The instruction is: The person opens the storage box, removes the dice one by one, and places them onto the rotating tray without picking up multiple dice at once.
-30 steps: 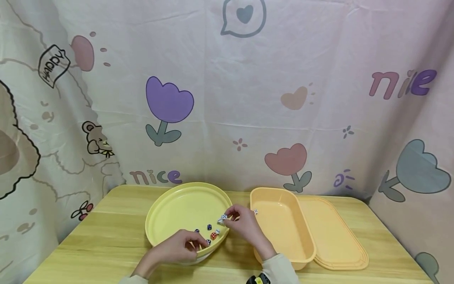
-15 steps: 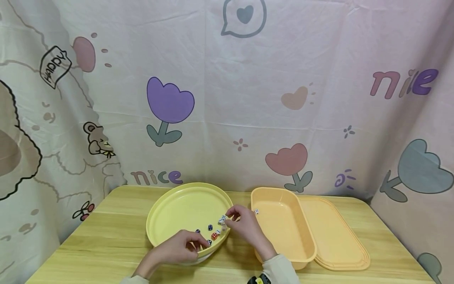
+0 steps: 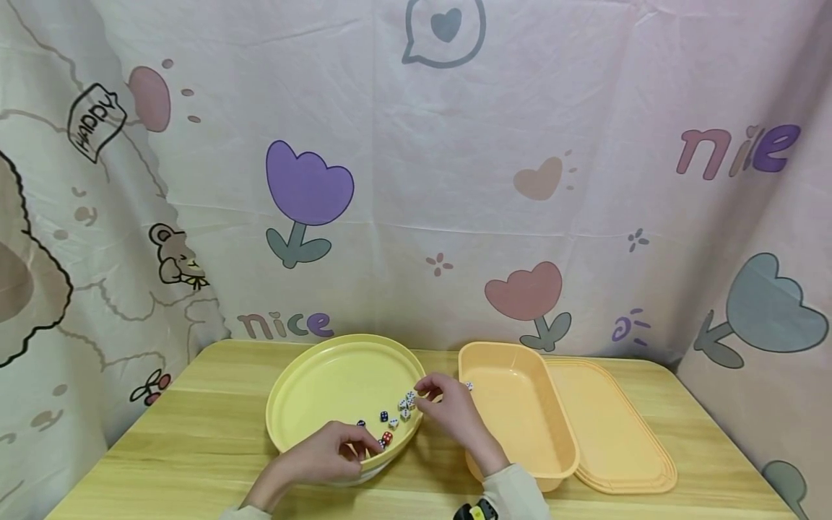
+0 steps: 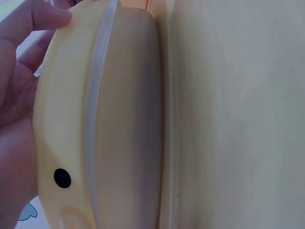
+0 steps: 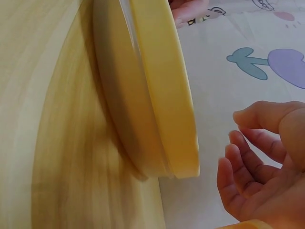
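A round yellow tray (image 3: 344,383) holds several small dice near its right front edge. White dice (image 3: 403,406) cluster by my right hand (image 3: 448,410), whose bent fingers hang over the rim. Thumb and fingertips stand apart with nothing between them in the right wrist view. My left hand (image 3: 328,451) lies over the front rim, fingers loosely bent. Its fingertips are right beside a dark die (image 3: 381,444) and a red die (image 3: 387,438). Farther in lie a dark blue die (image 3: 384,417) and a lone white die (image 3: 393,423).
Right of the tray stands a deep orange rectangular box (image 3: 520,404), with a white die (image 3: 469,386) at its left wall. A flat orange lid (image 3: 611,426) lies beyond it on the wooden table (image 3: 175,448). A printed curtain (image 3: 416,180) hangs behind.
A white die has dropped from my right hand into the tray. The red die has shifted toward my left fingertips, and a white die has moved left. Both hands stay nearly still.
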Motion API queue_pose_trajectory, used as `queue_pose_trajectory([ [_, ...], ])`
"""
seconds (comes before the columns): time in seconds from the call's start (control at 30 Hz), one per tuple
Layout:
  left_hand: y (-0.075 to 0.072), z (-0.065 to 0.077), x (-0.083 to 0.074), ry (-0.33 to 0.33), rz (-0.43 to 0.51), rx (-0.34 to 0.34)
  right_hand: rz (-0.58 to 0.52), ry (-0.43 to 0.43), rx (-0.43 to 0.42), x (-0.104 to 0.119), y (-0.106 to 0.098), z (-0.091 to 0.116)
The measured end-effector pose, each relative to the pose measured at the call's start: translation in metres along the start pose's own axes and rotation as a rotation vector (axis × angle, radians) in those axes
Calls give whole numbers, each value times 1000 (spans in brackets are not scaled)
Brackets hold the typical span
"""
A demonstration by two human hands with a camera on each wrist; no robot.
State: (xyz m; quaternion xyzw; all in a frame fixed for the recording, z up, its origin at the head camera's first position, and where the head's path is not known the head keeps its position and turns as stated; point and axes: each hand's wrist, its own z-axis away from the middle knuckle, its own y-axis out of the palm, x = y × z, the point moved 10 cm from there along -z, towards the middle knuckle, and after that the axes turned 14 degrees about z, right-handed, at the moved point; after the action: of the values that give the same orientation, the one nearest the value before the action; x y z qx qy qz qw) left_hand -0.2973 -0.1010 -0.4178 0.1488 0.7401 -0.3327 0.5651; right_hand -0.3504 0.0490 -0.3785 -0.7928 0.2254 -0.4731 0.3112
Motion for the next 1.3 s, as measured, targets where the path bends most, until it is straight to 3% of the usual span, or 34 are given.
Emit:
queue_pose_trajectory([
  [0.2, 1, 0, -2, 2, 2, 3, 23, -7, -25, -1, -10, 1],
  [0.4, 1, -1, -3, 4, 5, 8, -2, 44, -91, -10, -38, 2],
  [0.6, 4, -4, -2, -4, 4, 19, -11, 147, -148, -34, -71, 2],
  [0.77, 4, -6, -2, -10, -6, 20, 29, 207, -94, -60, -85, -10],
  [1.03, 0, -2, 0, -38, -8, 6, -23, 265, 9, -94, -83, -31],
  [1.3, 0, -1, 1, -27, 16, -5, -55, 306, 36, -118, -57, -37],
])
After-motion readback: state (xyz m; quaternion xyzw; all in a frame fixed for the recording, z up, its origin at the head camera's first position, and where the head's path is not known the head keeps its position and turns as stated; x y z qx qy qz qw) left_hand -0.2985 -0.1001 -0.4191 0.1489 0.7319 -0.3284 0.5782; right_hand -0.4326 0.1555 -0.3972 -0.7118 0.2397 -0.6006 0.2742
